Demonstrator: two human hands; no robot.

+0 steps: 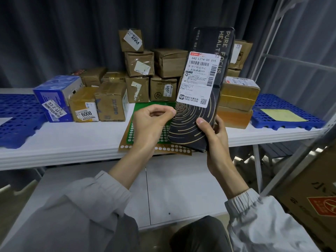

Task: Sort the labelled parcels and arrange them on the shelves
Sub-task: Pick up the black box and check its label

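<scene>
The black parcel (203,91) stands upright in the air over the near edge of the desk (81,140), its white label (197,80) turned toward the person. The right hand (212,135) grips its lower end, thumb on the printed front and fingers curled round behind. The left hand (151,122) is just left of it, thumb and forefinger pinched together against the parcel's left edge near the label's bottom corner; whether they hold a sticker or only touch the wrapping I cannot tell. The parcel looks like a long, flat box, stiff enough to stand tall from a grip at one end, and probably light, since one hand carries it. Its surface seems smooth and a little glossy, so I would hold it across the narrow sides low down or near the middle, not on the label. Beneath it lie a green dot sheet (143,110) and a brown dot sheet (163,148) of round white stickers. Farther back are brown boxes (145,70), stacked several high, with a blue box (56,95) to the left. Blue trays (16,122) sit at both ends of the desk, and a white rack (283,57) rises at the right.
</scene>
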